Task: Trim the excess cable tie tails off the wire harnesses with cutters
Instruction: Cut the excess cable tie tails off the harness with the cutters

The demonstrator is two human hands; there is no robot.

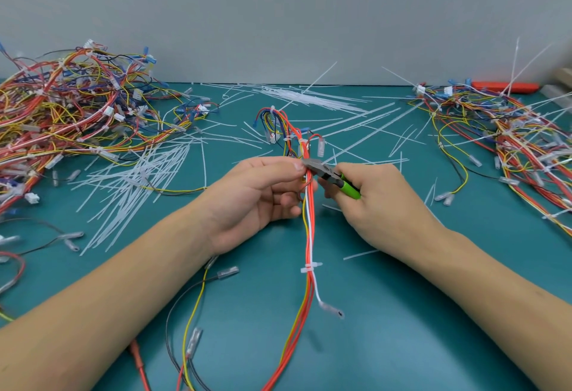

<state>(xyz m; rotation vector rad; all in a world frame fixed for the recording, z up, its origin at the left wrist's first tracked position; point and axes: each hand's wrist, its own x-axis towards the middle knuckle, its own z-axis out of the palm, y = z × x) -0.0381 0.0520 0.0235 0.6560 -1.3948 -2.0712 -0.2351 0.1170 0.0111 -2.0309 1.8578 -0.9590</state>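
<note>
Cutters (328,175) with green handles sat in the right hand (374,202), whose fingers were wrapped round the grips, the metal nose laid against the wire harness (309,205) at a cable tie just past the left thumb. The left hand (257,195) held that harness up off the table (433,313), thumb and fingers curled round the orange, white and yellow wires. Whether the blades were already closed on the tail could not be told; the nose was small and partly hidden.

As a judgement, the job was well under way but not near its end. Cut tails (139,180) lay strewn in a white litter over the green table, thickest to the left of the hands and toward the back wall. The left pile of harnesses (62,112) showed short, neat ties, so it was likely the finished stack. The right pile (510,130) bristled with long uncut tails sticking upward, so that work likely remained. On the held harness, a lower tie (310,267) looked trimmed already, while a long tail rose from a tie near its far end.

Open room lay mostly near the person, between the forearms. Both piles crowded the sides, and loose wires trailed across the near left.
</note>
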